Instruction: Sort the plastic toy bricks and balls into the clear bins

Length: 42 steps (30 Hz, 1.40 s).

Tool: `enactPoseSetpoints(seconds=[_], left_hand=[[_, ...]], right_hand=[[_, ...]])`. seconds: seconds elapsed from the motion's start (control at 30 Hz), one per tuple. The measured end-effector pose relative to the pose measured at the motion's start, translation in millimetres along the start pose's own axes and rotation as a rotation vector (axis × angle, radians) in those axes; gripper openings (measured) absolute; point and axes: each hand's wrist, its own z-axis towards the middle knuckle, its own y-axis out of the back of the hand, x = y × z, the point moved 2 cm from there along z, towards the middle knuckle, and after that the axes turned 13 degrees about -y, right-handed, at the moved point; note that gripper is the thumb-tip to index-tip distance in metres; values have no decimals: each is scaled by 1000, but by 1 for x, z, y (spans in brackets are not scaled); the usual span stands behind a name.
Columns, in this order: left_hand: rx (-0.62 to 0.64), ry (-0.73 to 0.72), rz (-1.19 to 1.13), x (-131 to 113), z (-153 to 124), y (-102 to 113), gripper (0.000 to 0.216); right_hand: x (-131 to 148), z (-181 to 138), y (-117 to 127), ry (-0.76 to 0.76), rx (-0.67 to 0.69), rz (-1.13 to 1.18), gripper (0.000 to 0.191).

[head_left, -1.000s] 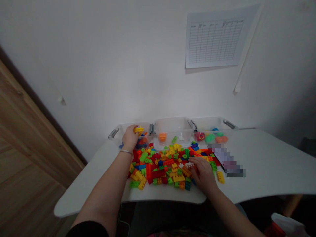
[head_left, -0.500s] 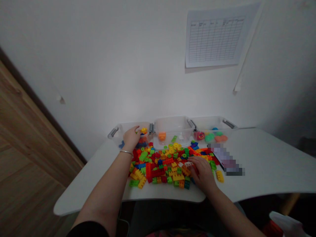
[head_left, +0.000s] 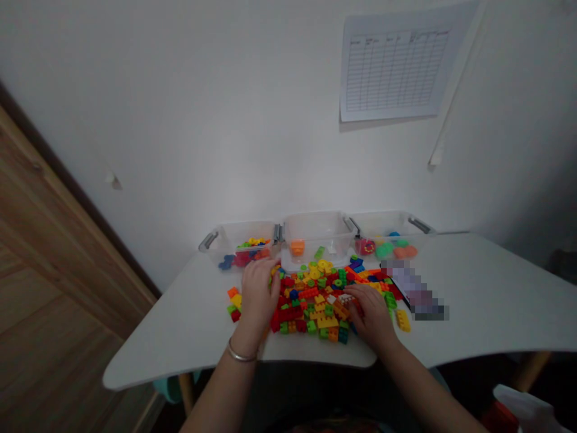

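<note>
A heap of coloured plastic bricks (head_left: 315,297) lies on the white table (head_left: 473,300). My left hand (head_left: 258,294) rests palm down on the heap's left part, fingers curled over bricks; what they grip is hidden. My right hand (head_left: 370,313) lies on the heap's right side, fingers bent over red and orange bricks. Behind the heap stand three clear tubs: the left tub (head_left: 216,243) holds several bricks, the middle tub (head_left: 333,225) an orange and a green piece, the right tub (head_left: 415,225) round coloured pieces.
A blurred flat object (head_left: 417,291) lies right of the heap. A printed sheet (head_left: 392,66) hangs on the wall. A wooden door (head_left: 40,252) stands at the left. The table's curved front edge is close to my body.
My left hand has left the left tub, dropped the yellow brick there, and come back down onto the heap's left side. My right hand has stayed put.
</note>
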Motion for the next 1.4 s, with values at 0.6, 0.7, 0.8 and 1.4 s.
enactPoseSetpoints(seconds=[0.6,0.7,0.8,1.4], left_hand=[[262,-161,64,-63,-64,-53,44],[246,-160,69,-62,-64,-52,44],[193,-127,93,-60,-65,-49,47],[129,9,78,-54,-67,-47,34]], right_hand=[[-1,1,-6,-34,74,-14,23],[0,1,-6,-44,81,-10,22],[0,1,-5,-47,88,-11,21],[-21,15,-1,-228,121,-24,23]])
